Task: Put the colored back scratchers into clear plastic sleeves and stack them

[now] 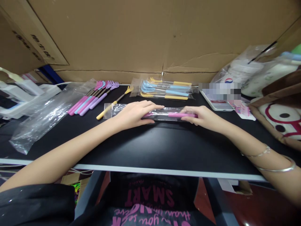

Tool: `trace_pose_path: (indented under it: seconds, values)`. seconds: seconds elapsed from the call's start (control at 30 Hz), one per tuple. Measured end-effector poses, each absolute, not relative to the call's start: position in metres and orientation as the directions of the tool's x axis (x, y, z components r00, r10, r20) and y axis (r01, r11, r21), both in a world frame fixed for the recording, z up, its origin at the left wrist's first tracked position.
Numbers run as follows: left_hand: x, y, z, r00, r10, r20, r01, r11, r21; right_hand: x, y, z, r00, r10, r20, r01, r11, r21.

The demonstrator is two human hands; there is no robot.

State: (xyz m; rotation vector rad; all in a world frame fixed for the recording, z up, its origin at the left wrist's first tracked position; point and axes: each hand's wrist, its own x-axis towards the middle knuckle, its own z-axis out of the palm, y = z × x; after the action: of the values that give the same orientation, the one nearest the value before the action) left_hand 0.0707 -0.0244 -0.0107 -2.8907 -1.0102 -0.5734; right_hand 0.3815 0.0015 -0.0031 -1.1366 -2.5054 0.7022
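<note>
A pink back scratcher (172,115) lies inside a clear plastic sleeve (162,110) on the black table, handle to the right. My left hand (136,115) rests flat over the sleeve's left half, fingers stretched and thumb apart, covering the scratcher's head. At the right end, my right hand (196,114) pinches the pink handle through the plastic. A loose yellow back scratcher (114,103) lies partly under the sleeve's left end. Farther left is a row of pink, blue and purple back scratchers (92,99). Behind my hands sits a stack of bagged yellow and blue back scratchers (166,89).
Clear empty sleeves (49,110) spread across the left of the table (150,147), near a white holder (30,94). A phone (219,105), a bagged cup (242,70) and a brown plush item (282,116) stand right. A cardboard wall (145,34) closes the back.
</note>
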Motion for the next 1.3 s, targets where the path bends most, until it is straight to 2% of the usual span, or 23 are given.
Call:
trace_pose_path:
  seconds: [0.3, 0.53, 0.67, 0.93, 1.3]
  values:
    - [0.051, -0.013, 0.008, 0.660, 0.708, 0.254, 0.736, -0.677, -0.025, 0.398, 0.014, 0.006, -0.596, 0.803, 0.017, 0.640, 0.488, -0.593]
    - [0.040, -0.007, 0.012, 0.617, 0.761, 0.201, 0.772, -0.635, 0.029, 0.415, 0.028, 0.017, -0.590, 0.806, -0.051, 0.676, 0.459, -0.577]
    - [0.043, -0.007, 0.009, 0.629, 0.752, 0.198, 0.760, -0.648, 0.051, 0.418, 0.031, 0.018, -0.566, 0.822, -0.066, 0.691, 0.429, -0.582]
    - [0.048, -0.007, 0.001, 0.670, 0.694, 0.262, 0.675, -0.717, 0.173, 0.407, 0.024, 0.009, -0.502, 0.863, -0.058, 0.635, 0.322, -0.702]
    - [0.055, -0.014, 0.003, 0.692, 0.668, 0.273, 0.661, -0.739, 0.132, 0.399, 0.021, 0.004, -0.512, 0.855, -0.084, 0.520, 0.231, -0.822]
